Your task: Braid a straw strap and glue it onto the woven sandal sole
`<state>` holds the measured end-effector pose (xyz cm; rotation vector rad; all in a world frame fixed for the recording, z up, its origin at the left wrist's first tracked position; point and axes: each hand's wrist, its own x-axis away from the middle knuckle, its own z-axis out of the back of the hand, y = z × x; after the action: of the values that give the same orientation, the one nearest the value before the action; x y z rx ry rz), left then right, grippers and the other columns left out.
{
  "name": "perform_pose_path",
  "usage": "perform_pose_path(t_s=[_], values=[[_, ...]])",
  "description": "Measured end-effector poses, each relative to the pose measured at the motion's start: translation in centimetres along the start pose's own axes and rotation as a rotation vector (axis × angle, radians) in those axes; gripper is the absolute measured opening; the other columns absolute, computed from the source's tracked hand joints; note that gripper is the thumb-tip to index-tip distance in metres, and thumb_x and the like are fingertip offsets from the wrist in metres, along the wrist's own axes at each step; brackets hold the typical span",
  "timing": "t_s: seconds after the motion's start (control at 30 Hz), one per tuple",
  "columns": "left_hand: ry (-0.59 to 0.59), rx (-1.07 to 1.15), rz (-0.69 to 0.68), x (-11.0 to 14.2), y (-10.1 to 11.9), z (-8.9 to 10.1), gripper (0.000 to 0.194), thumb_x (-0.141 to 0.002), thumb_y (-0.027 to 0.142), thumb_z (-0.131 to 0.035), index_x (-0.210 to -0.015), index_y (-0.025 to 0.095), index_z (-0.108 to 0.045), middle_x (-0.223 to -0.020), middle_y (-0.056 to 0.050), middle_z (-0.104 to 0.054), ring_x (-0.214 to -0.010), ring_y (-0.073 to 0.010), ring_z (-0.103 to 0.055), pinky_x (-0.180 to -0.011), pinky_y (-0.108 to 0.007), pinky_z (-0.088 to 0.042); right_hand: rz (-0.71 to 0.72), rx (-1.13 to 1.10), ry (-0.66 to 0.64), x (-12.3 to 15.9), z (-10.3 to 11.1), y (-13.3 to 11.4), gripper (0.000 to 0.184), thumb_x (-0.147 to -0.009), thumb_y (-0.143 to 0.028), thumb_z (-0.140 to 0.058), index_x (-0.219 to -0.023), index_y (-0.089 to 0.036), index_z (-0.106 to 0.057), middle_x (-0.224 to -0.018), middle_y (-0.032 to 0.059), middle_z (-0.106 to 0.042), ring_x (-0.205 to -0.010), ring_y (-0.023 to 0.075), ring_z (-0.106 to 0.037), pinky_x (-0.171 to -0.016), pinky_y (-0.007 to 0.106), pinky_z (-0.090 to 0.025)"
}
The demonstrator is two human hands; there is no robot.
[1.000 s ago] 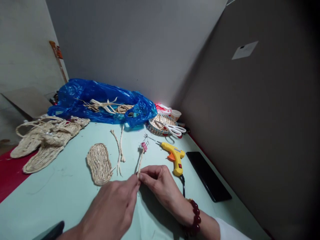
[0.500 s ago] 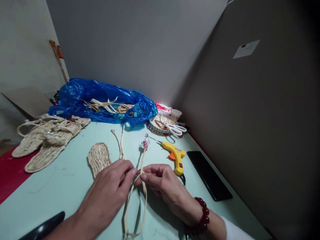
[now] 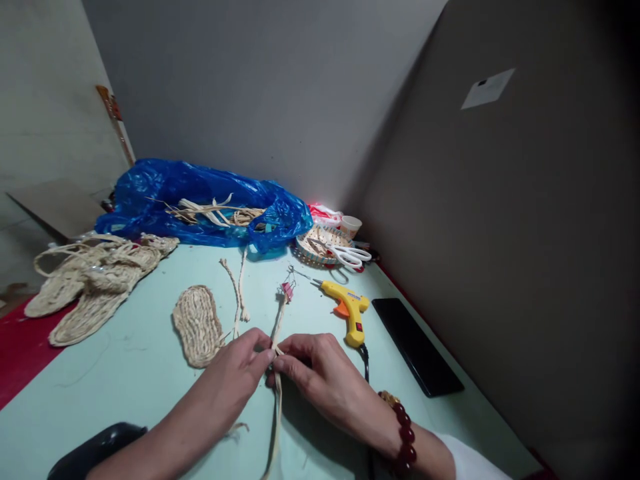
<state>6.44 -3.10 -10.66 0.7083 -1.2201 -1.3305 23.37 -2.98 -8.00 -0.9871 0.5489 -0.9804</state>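
Observation:
A pale braid of flat straw-like strands stretches toward me from a pink binder clip fixed on the table. My left hand pinches the strands from the left, thumb and forefinger pressed together. Right beside it, my right hand is closed on the same strands, fingertips almost touching the left ones. Below the hands a loose strand hangs toward the front edge. A small woven sole lies left of my left hand, with two short braided cords near it.
A yellow glue gun and a black phone-like slab lie at the right. Behind are a basket with white scissors and a blue plastic bag holding straw. Woven sandals rest at the left; a black object is in front.
Both hands have come together on the strands; my left hand was slightly apart on the left. The loose strands below, spread in a loop before, now hang close together.

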Motion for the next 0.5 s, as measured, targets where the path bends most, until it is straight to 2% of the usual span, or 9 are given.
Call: perform_pose_path(t_s=[0.1,0.23,0.37,0.5], values=[[0.082,-0.212,-0.097,0.6,0.9,0.3,0.022,-0.08,0.039,-0.047,-0.063,0.026,-0.045,-0.055,0.004,-0.048,-0.061,-0.0204,-0.044,-0.061,-0.032,-0.026,0.032,0.174,0.049,0.8,0.1,-0.6,0.028,-0.091,-0.025,-0.052,-0.065,-0.018,-0.051,-0.055,-0.0048,-0.042,-0.053,0.0096,-0.03,-0.055,0.027,-0.023],[0.033,-0.29,-0.134,0.6,1.6,0.5,0.029,-0.08,0.039,-0.045,-0.055,0.026,-0.037,-0.056,0.004,-0.043,-0.062,-0.0208,-0.042,-0.062,-0.033,-0.024,0.066,0.287,0.068,1.3,-0.5,-0.9,0.028,-0.091,-0.026,-0.049,-0.065,-0.02,-0.04,-0.055,-0.0048,-0.04,-0.05,0.0096,-0.025,-0.053,0.028,-0.02],[-0.052,-0.19,-0.107,0.0,1.0,0.8,0.03,-0.078,0.041,-0.047,-0.054,0.025,-0.037,-0.056,0.007,-0.035,-0.06,-0.0168,-0.037,-0.058,-0.03,-0.026,0.19,0.469,-0.023,1.3,-1.8,-0.5,0.015,-0.09,-0.024,-0.042,-0.079,-0.02,-0.05,-0.06,-0.0027,-0.048,-0.049,0.0108,-0.025,-0.051,0.027,-0.023],[-0.123,-0.049,-0.042,0.0,0.3,0.9,0.028,-0.082,0.043,-0.043,-0.061,0.025,-0.041,-0.05,0.011,-0.027,-0.047,-0.0123,-0.025,-0.047,-0.026,-0.022,0.269,0.692,-0.085,1.1,-2.7,-0.2,0.019,-0.08,-0.02,-0.046,-0.091,-0.013,-0.059,-0.061,0.0002,-0.054,-0.049,0.0126,-0.014,-0.049,0.031,-0.02]])
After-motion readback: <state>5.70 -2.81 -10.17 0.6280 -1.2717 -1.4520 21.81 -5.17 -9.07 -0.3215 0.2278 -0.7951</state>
